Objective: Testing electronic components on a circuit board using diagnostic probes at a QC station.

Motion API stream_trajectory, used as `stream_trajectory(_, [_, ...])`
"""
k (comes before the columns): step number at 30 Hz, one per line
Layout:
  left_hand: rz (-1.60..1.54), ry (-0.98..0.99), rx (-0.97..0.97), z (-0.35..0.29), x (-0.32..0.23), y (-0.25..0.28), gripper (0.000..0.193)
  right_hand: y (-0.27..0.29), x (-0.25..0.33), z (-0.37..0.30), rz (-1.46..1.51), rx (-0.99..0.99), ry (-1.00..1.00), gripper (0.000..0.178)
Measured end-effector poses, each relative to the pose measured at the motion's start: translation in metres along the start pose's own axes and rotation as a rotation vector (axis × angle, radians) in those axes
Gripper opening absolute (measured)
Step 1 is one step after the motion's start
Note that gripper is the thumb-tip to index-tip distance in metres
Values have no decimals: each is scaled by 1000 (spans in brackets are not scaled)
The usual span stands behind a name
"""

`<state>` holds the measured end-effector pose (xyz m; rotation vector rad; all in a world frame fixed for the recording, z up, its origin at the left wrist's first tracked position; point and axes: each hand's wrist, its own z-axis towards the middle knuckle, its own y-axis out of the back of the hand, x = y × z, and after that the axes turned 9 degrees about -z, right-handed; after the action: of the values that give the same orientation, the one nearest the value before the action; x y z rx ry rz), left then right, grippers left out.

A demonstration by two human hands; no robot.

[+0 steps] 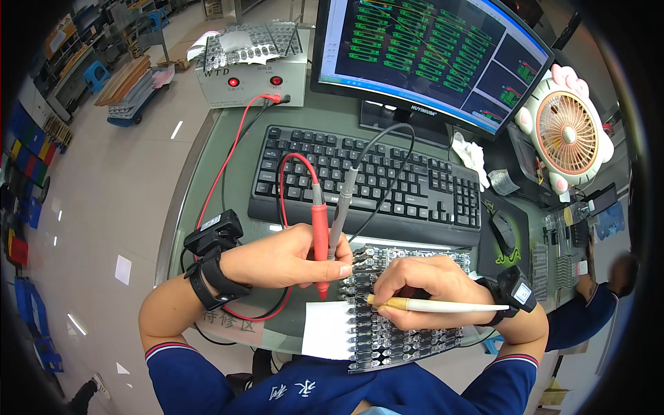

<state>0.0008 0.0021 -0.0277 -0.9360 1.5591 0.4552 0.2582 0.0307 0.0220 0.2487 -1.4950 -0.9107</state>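
Observation:
My left hand [294,257] is closed around a red test probe [319,232] and a grey test probe [342,204]. Both stand nearly upright, and the red tip points down beside a white paper sheet [326,332]. In my right hand [427,282] is a slim pen-like tool [456,306] with a white handle and tan front end; its exact kind is unclear. Its front end is at the left part of a panel of small circuit boards [408,349] at the table's near edge. My right hand rests over this panel and hides some of it.
Behind my hands lies a black keyboard [373,183], under a monitor [415,52]. A light box [257,88] with red switches feeds the probe leads at back left. On the right are a mouse [503,232], a white glove [472,158], a fan [568,131] and another person's sleeve [584,319].

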Motion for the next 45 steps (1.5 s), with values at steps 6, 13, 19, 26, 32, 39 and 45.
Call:
stream_trajectory(6, [11, -5, -2, -2, 0, 0, 30, -1, 1, 1, -7, 10, 10, 16])
stream_trajectory(13, [-15, 32, 14, 3, -6, -2, 24, 16, 8, -9, 149, -72, -2, 17])
stream_trajectory(19, [-67, 56, -73, -5, -8, 0, 21, 75, 3, -62, 257, -498, -194, 14])
stream_trajectory(26, [-115, 121, -40, -1, -10, -6, 21, 73, -90, -94, -616, -377, -335, 8])
stream_trajectory(32, [-119, 103, -74, -7, -14, 5, 21, 67, -104, -100, -693, -271, -332, 9])
stream_trajectory(39, [50, 20, -190, -9, -23, 19, 22, 91, -56, -83, -259, -484, -426, 17])
stream_trajectory(45, [-48, -156, -265, -19, -39, 7, 19, 84, -22, -35, -86, -329, -227, 14])
